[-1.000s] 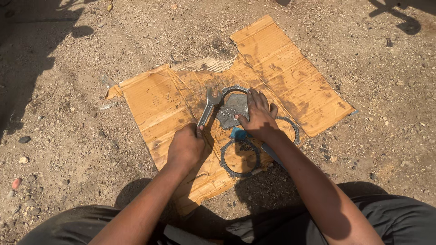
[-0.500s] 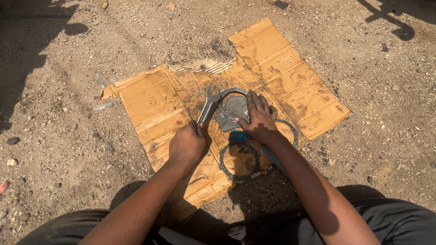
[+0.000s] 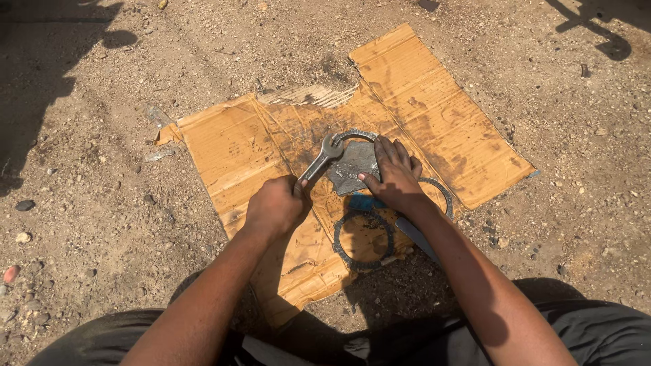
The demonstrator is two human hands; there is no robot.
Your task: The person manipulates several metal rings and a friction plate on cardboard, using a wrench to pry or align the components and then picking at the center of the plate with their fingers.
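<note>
Two bare hands work at the centre of the frame, a little apart, each on a different thing. We note the left hand (image 3: 274, 205) wrapped in a closed fist around the handle end of a spanner (image 3: 319, 160); the spanner runs up and to the right, and its open head sits against the upper left edge of a grey metal plate (image 3: 350, 166). The grip at the far end of the handle appears chosen for leverage. The right hand (image 3: 393, 177) lies flat, fingers spread, pressing down on the plate, seemingly to keep it from shifting under the spanner. We cannot tell what fastener, if any, the head engages.

Below the right hand, at centre, a dark toothed ring (image 3: 363, 240) lies flat. A second ring (image 3: 441, 192) shows partly to the right of the wrist. A blue object (image 3: 363, 202) peeks out under the palm; its kind is unclear.

All of this rests on a flattened sheet of cardboard (image 3: 224, 149), stained dark near the plate, apparently laid to keep parts off the gravel ground (image 3: 102, 88). The person's dark trousers (image 3: 590, 332) fill the bottom edge.
</note>
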